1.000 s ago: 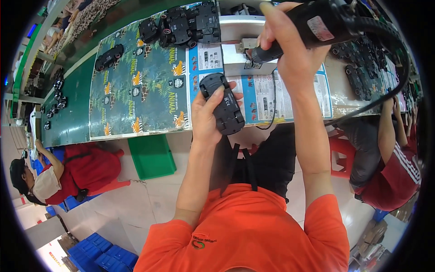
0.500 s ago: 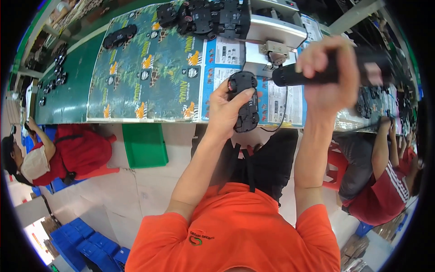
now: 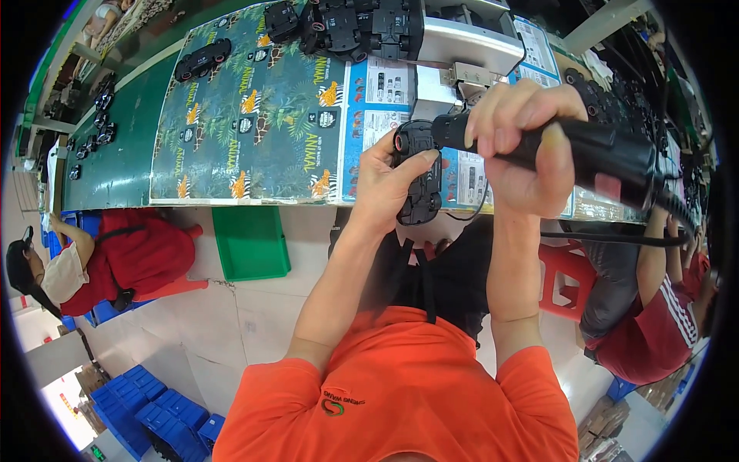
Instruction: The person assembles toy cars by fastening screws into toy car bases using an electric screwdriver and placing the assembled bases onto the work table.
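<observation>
Left hand [image 3: 389, 189] clamping a black toy car chassis [image 3: 419, 173] by its sides above the near tabletop [image 3: 254, 123] edge; right hand [image 3: 516, 146] wrapping a powered screwdriver [image 3: 585, 154]. Probably light, rigid plastic.

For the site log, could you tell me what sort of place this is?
Probably a toy assembly line: black toy car chassis heaped on a long green bench, a powered screwdriver, and co-workers seated alongside.
</observation>
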Tool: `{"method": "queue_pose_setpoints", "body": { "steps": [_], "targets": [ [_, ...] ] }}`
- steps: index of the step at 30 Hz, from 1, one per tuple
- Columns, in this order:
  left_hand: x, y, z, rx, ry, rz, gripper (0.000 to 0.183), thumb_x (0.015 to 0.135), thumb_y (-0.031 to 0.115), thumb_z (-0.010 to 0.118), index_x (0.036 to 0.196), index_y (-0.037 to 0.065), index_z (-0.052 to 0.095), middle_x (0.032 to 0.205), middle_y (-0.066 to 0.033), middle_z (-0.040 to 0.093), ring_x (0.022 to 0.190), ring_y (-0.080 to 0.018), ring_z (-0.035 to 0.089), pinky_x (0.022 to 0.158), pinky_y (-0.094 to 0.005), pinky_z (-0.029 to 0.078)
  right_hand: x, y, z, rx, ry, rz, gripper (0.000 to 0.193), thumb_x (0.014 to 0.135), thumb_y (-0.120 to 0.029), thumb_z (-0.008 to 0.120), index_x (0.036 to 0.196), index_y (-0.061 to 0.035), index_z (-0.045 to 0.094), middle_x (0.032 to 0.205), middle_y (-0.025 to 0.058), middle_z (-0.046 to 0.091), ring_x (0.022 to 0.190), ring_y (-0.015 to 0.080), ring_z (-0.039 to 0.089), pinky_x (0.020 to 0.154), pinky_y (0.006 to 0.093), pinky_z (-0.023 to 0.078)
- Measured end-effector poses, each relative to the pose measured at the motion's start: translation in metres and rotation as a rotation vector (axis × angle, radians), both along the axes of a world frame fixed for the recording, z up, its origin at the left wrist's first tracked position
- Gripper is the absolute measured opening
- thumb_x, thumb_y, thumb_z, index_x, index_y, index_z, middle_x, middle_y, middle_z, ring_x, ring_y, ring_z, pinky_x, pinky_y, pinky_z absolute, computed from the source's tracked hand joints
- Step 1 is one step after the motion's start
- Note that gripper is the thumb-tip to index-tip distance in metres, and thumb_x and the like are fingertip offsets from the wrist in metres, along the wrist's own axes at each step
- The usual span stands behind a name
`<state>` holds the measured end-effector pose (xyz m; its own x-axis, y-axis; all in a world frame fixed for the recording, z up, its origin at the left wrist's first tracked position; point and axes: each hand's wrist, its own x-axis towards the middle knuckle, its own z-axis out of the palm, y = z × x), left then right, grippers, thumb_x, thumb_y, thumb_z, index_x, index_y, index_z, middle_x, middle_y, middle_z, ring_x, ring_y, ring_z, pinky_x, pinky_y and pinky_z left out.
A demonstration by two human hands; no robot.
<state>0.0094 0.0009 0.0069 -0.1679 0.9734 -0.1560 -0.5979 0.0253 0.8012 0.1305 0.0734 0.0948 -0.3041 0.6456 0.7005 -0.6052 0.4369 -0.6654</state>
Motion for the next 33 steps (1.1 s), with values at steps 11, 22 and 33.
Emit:
{"method": "queue_pose_setpoints", "body": {
  "steps": [11, 22, 33],
  "targets": [
    [-0.003, 0.0, 0.005, -0.021, -0.015, -0.014, 0.022, 0.084, 0.002, 0.069, 0.106, -0.002, 0.066, 0.09, -0.0104, 0.071, 0.077, -0.0142, 0.068, 0.068, -0.0292, 0.058, -0.004, -0.006, 0.001, 0.056, -0.047, -0.022, 0.031, 0.091, -0.034, 0.06, 0.093, -0.0045, 0.049, 0.07, 0.0051, 0.051, 0.058, 0.0164, 0.05, 0.057, 0.0318, 0.046],
    [-0.019, 0.002, -0.011, 0.029, -0.59, 0.088, 0.038, 0.091, 0.008, 0.058, 0.128, 0.001, 0.05, 0.126, -0.0177, 0.059, 0.117, -0.0279, 0.059, 0.096, -0.0541, 0.054, 0.032, 0.029, 0.031, 0.079, 0.105, 0.03, 0.045, 0.094, -0.046, 0.048, 0.1, -0.0031, 0.061, 0.074, 0.0057, 0.052, 0.065, 0.0187, 0.05, 0.064, 0.0367, 0.043],
    [-0.011, -0.003, -0.008, 0.09, -0.383, 0.051, 0.058, 0.079, -0.012, 0.057, 0.133, 0.0, 0.043, 0.132, -0.0202, 0.054, 0.118, -0.0386, 0.058, 0.093, -0.0527, 0.057, -0.007, 0.031, 0.044, -0.136, -0.167, -0.475, 0.018, 0.084, -0.013, 0.075, 0.076, -0.0031, 0.062, 0.056, 0.0026, 0.057, 0.042, 0.0106, 0.052, 0.045, 0.024, 0.042]
  ]
}}
